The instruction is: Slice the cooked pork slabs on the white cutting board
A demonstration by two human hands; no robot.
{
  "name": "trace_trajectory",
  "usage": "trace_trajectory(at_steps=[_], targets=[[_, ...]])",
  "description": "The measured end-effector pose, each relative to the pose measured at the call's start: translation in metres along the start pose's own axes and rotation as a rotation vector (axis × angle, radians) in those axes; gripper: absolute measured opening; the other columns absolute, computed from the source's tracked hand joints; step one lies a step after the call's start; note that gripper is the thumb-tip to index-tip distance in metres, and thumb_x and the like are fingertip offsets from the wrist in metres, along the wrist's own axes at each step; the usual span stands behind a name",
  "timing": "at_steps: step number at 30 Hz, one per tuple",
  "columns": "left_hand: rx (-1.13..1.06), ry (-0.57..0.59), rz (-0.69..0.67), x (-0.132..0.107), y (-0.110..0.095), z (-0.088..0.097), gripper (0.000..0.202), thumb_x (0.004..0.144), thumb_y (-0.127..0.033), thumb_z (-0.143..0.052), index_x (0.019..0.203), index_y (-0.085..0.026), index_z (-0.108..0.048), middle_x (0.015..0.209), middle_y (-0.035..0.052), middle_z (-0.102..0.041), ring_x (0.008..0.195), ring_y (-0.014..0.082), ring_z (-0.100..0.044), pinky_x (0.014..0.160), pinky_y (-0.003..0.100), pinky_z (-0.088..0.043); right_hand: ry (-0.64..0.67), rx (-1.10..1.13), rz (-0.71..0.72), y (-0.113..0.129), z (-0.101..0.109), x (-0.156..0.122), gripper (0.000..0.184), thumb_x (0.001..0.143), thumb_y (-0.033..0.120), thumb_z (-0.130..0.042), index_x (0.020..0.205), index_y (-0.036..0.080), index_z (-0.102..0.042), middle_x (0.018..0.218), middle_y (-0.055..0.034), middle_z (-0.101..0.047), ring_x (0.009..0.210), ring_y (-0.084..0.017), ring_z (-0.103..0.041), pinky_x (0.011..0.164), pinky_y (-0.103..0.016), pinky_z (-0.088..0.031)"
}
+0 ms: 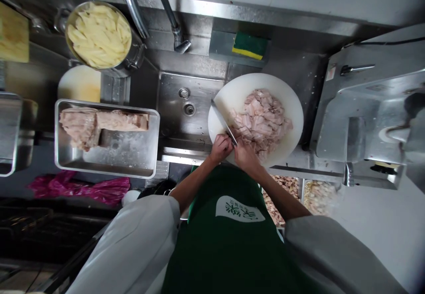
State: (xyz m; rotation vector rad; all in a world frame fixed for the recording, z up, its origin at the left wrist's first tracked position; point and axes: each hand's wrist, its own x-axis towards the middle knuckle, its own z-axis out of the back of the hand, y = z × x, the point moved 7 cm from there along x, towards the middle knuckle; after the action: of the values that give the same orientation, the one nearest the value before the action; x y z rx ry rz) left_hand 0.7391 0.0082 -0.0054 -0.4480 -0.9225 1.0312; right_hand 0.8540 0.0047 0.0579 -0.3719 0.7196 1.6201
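The right hand (245, 156) is gripping a knife (223, 120) near its covered handle end; the left hand (222, 148) is curling beside the blade, and I cannot tell whether it is holding anything. Chopped meat (262, 112) is lying on a round white board (232, 91). Both forearms (193, 184) are converging over a green apron (229, 249), its white patch (221, 210) displaying green Chinese characters, not reliably legible.
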Motion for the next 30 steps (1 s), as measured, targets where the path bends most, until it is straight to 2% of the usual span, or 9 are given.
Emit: trace_trajectory(at_steps=[2, 4, 8, 14, 17, 20, 25, 27, 30], targets=[[-0.019, -0.029, -0.019, -0.001, -0.001, 0.002, 0.012, 0.094, -0.021, -0.055, 0.101, -0.018, -0.063, 0.097, 0.0093, -0.066, 0.095, 0.0195, -0.062, 0.085, 0.039, -0.053, -0.06, 0.02, 0.026, 0.002, 0.011, 0.022, 0.035, 0.103, 0.025, -0.031, 0.12, 0.008, -0.056, 0.11, -0.0193, -0.07, 0.101, -0.025, -0.066, 0.081, -0.031, -0.044], [0.002, -0.051, -0.009, -0.002, 0.0, 0.003, 0.012, 0.094, -0.022, -0.054, 0.101, -0.018, -0.063, 0.097, 0.0088, -0.066, 0.094, 0.0195, -0.062, 0.085, 0.039, -0.053, -0.082, 0.03, 0.037, -0.003, 0.021, 0.021, 0.036, 0.103, 0.028, -0.031, 0.121, 0.009, -0.056, 0.112, -0.0188, -0.07, 0.099, -0.025, -0.067, 0.08, -0.03, -0.044], [0.016, -0.069, 0.001, -0.002, 0.0, 0.001, 0.012, 0.095, -0.023, -0.053, 0.099, -0.019, -0.064, 0.096, 0.0082, -0.066, 0.094, 0.0192, -0.062, 0.085, 0.038, -0.053, -0.024, 0.017, 0.009, -0.013, 0.025, -0.025, 0.033, 0.103, 0.025, -0.03, 0.12, 0.01, -0.054, 0.099, -0.0153, -0.073, 0.088, -0.024, -0.069, 0.072, -0.029, -0.042], [-0.003, -0.057, 0.013, -0.003, 0.001, 0.0, 0.011, 0.093, -0.019, -0.055, 0.098, -0.019, -0.064, 0.096, 0.0081, -0.066, 0.094, 0.019, -0.062, 0.086, 0.038, -0.053, 0.187, -0.01, -0.057, -0.03, 0.001, -0.103, 0.026, 0.104, 0.023, -0.029, 0.108, 0.013, -0.052, 0.079, -0.0102, -0.07, 0.074, -0.022, -0.069, 0.061, -0.029, -0.033], [-0.001, -0.03, 0.004, -0.003, 0.001, -0.002, 0.011, 0.093, -0.019, -0.055, 0.098, -0.019, -0.064, 0.097, 0.0083, -0.067, 0.096, 0.0188, -0.063, 0.086, 0.038, -0.053, 0.238, -0.002, -0.091, -0.039, -0.009, -0.114, 0.025, 0.104, 0.022, -0.028, 0.105, 0.014, -0.052, 0.078, -0.009, -0.07, 0.071, -0.022, -0.068, 0.059, -0.029, -0.031], [0.032, -0.012, 0.005, -0.004, 0.002, -0.003, 0.012, 0.095, -0.022, -0.053, 0.097, -0.019, -0.064, 0.096, 0.0084, -0.067, 0.096, 0.0186, -0.063, 0.086, 0.038, -0.053, 0.22, -0.025, -0.057, -0.026, -0.015, -0.081, 0.026, 0.103, 0.019, -0.028, 0.109, 0.011, -0.053, 0.081, -0.0114, -0.071, 0.075, -0.022, -0.069, 0.062, -0.029, -0.036], [0.021, 0.016, 0.019, -0.005, 0.003, -0.003, 0.014, 0.096, -0.026, -0.052, 0.095, -0.019, -0.064, 0.096, 0.0083, -0.066, 0.096, 0.0187, -0.063, 0.086, 0.039, -0.053, -0.001, -0.024, 0.021, 0.004, -0.005, 0.01, 0.029, 0.1, 0.021, -0.035, 0.118, 0.008, -0.054, 0.104, -0.0192, -0.071, 0.096, -0.025, -0.067, 0.081, -0.031, -0.043], [0.041, -0.021, 0.013, -0.005, 0.003, 0.001, 0.015, 0.097, -0.027, -0.051, 0.095, -0.019, -0.064, 0.095, 0.0081, -0.066, 0.095, 0.0185, -0.062, 0.086, 0.038, -0.053, -0.035, 0.008, 0.021, -0.002, -0.001, 0.024, 0.033, 0.102, 0.027, -0.032, 0.117, 0.009, -0.056, 0.105, -0.0185, -0.071, 0.096, -0.025, -0.067, 0.082, -0.031, -0.043], [0.071, -0.085, -0.001, -0.007, 0.002, 0.009, 0.014, 0.096, -0.027, -0.052, 0.095, -0.019, -0.063, 0.094, 0.0077, -0.066, 0.095, 0.0182, -0.062, 0.086, 0.037, -0.053, -0.042, 0.027, 0.04, -0.019, 0.0, 0.018, 0.036, 0.103, 0.029, -0.031, 0.115, 0.009, -0.058, 0.107, -0.0183, -0.071, 0.1, -0.026, -0.066, 0.083, -0.031, -0.043]])
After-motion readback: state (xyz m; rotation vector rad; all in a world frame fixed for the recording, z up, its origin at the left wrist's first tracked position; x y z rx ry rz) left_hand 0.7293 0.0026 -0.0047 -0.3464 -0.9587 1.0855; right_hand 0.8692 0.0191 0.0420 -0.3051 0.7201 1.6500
